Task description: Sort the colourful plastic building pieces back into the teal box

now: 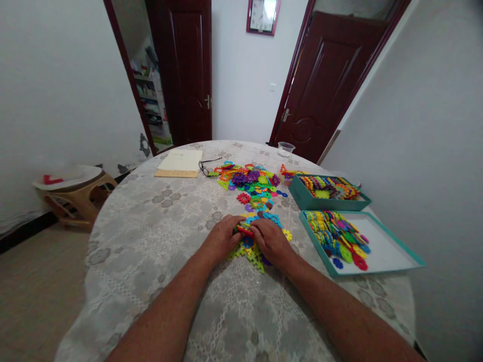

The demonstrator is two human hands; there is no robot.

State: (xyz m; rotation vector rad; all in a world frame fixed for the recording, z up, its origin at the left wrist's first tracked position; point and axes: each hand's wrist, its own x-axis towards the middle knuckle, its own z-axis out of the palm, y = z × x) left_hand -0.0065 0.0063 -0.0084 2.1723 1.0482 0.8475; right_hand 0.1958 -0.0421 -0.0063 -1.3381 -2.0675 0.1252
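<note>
My left hand (pixel 223 235) and my right hand (pixel 270 240) meet over a cluster of joined plastic snowflake pieces (pixel 252 252) lying on the round table (pixel 158 236). Both hands are closed on a red piece (pixel 245 231) held between their fingertips above the yellow-green and blue pieces of the cluster. A larger heap of loose coloured pieces (pixel 252 185) lies just beyond the hands.
Two teal trays with more pieces stand at the right, a nearer one (pixel 392 251) and a farther one (pixel 307 201). A notebook (pixel 180 163), glasses (pixel 207 168) and a clear cup (pixel 285 148) sit at the far side. A stool (pixel 75 193) stands left of the table.
</note>
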